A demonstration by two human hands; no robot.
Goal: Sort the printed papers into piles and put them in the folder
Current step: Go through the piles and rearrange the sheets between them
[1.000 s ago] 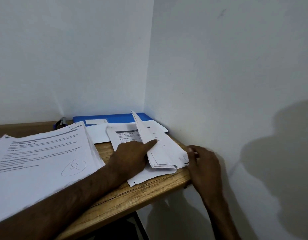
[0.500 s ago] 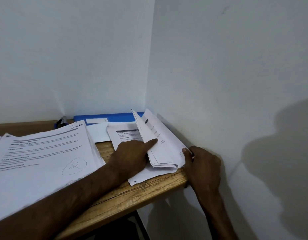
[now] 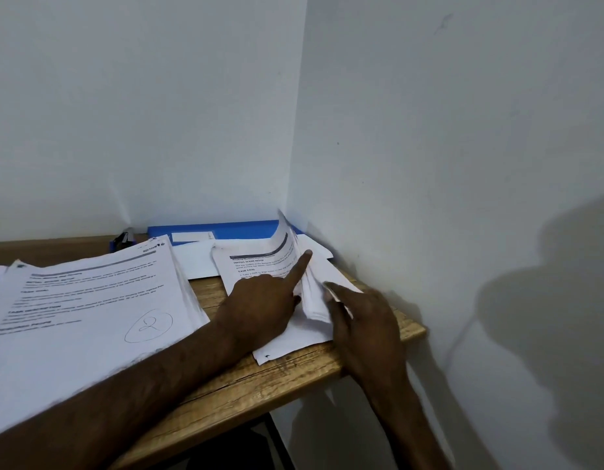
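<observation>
So in that last second the right hand [image 3: 365, 320] had come up off the desk edge and landed on the small stack of white printed sheets [image 3: 294, 337], lower centre-right of the frame. The top sheet [image 3: 287, 240] had been standing nearly upright. Now it had curled over to the left, so its printed face showed.

The left hand [image 3: 260, 307] hadn't really budged. Its index finger was out straight, pressing that top sheet back, and the other fingers were tucked under, holding nothing I could see. The right hand's fingers were stretched out fairly straight with the tips on the loose page edges. I couldn't tell if the thumb was pinching 1 of them, since it was hidden.

My read: still leafing through the stack to check each page, so this was the sorting step, not filing. The flat blue plastic folder [image 3: 226, 228] lay against the back wall mid-frame, with a few sheets overlapping its front edge. The big pile of printed pages marked with a circled 2 [image 3: 90, 293] sat at left on the wooden desk [image 3: 294, 371], so at least 1 pile looked started. Plenty left to do, I'd guess.
</observation>
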